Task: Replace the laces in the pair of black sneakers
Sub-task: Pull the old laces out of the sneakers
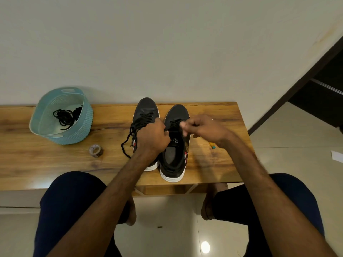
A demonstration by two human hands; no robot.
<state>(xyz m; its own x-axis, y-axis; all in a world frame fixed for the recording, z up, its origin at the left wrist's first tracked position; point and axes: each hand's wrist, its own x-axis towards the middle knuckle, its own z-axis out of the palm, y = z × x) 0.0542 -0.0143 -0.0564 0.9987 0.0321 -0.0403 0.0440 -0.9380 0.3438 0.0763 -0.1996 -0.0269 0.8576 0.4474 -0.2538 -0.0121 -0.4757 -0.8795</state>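
Two black sneakers with white soles stand side by side on a wooden bench [213, 160], toes toward the wall. The left sneaker [146, 110] is laced, and its loose lace ends [128, 143] trail off to the left. The right sneaker [176, 115] has a lace [173, 123] through its front eyelets only. My left hand [153, 138] is closed over the gap between the shoes, gripping that lace. My right hand [206, 129] pinches the lace's other end over the right sneaker's tongue.
A pale blue plastic basket [81, 134] at the bench's left holds a bundle of black laces [65, 116]. A roll of tape [95, 150] lies in front of it. A small yellow and teal object [212, 145] lies right of the shoes. My knees are below the bench edge.
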